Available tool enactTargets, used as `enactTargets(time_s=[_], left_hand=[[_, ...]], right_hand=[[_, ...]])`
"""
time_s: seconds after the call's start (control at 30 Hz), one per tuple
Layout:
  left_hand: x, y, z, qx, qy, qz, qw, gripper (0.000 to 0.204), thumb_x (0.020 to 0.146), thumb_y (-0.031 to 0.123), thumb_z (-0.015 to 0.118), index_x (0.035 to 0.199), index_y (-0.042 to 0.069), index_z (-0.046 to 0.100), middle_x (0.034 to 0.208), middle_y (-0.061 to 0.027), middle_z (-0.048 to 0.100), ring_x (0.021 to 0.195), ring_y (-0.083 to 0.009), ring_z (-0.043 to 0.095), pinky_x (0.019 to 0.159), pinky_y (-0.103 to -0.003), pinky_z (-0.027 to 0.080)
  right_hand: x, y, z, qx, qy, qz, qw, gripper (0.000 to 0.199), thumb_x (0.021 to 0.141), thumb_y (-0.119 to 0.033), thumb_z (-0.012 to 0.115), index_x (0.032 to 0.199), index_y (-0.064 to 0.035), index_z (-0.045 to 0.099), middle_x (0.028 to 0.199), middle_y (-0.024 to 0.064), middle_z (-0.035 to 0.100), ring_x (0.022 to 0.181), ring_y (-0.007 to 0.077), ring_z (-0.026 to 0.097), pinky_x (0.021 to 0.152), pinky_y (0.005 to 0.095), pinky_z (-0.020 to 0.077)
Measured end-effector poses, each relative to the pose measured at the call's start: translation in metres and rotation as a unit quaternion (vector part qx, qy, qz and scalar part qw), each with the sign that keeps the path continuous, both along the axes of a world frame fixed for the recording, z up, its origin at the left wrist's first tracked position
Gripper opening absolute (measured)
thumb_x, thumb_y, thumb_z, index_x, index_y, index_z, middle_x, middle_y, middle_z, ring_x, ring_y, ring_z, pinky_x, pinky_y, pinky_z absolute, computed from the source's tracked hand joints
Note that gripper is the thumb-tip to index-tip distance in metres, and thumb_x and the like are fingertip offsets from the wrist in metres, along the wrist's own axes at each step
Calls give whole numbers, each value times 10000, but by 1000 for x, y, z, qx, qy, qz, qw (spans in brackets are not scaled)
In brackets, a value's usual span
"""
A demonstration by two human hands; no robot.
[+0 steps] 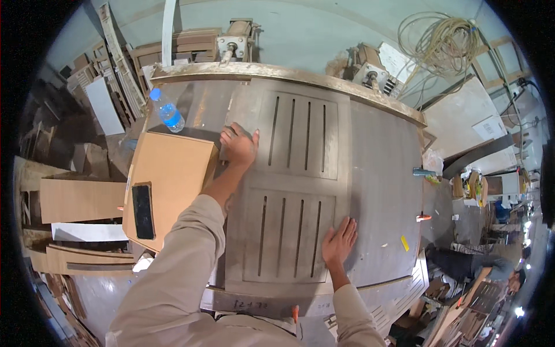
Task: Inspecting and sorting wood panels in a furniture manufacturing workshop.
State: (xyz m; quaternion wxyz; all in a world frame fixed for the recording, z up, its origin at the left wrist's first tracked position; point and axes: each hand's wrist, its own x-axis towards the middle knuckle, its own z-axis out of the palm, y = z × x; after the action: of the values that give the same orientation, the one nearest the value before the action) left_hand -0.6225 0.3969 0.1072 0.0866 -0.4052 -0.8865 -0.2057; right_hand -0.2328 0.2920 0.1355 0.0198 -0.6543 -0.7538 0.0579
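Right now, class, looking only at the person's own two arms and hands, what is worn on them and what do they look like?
Both arms wear long, loose beige sleeves reaching to the wrists. The left hand and right hand are bare: no gloves. No rings, watch or markings can be made out at this size.

matt grey wooden slatted panel (289, 191), dusty – clear plastic bottle (168, 111)

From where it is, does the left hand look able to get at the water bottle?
Probably yes: the left hand rests on the slatted panel's far left edge, the bottle lies just beyond it, and nothing stands between them.
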Motion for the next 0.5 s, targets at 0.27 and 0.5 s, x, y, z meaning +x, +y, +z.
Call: enactTargets(time_s=[0.27,0.5], left_hand=[[-3,-1,-5,-30,24,-21,999,781,860,504,546,1262,-140,364,1158,-363,449,1106,-435,394,948,-501,312],[-4,-3,-10,-5,23,-21,1000,788,873,532,516,1260,-140,375,1151,-363,451,1105,-435,385,949,-517,308]], right_hand=[[1,-1,-5,5,17,-9,1000,622,963,-333,380,1459,14,235,1497,258,249,1419,375,187,1159,503,126],[3,17,-16,39,35,20,998,567,981,-327,368,1419,28,313,1472,270,296,1392,389,251,1145,515,158]])
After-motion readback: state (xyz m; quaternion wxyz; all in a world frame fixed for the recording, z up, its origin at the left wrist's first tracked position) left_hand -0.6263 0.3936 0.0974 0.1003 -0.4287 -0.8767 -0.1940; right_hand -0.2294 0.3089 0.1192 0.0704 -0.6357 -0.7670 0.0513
